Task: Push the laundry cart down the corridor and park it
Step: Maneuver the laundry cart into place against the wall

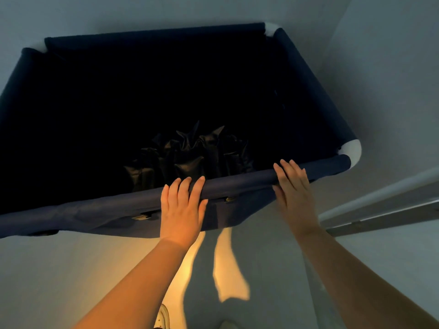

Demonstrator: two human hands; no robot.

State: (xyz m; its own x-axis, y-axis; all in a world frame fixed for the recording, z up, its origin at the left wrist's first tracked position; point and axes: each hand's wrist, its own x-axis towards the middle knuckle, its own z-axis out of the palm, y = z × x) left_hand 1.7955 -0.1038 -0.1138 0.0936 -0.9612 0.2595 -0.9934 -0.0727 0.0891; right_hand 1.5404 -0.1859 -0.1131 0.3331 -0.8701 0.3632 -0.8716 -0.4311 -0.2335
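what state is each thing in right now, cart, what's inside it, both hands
laundry cart: upright, top open, near rim under both hands
dark bag: crumpled at the cart's bottom
left hand: fingers flat over near rim, not curled
right hand: fingers flat on rim near white corner

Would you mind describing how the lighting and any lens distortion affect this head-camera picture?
Head view: warm orange light falls on the left hand and the pale floor, where arm shadows cross it; the navy fabric laundry cart is nearly black inside, with only crumpled dark cloth faintly glinting; wide-angle distortion bows the cart's rim.
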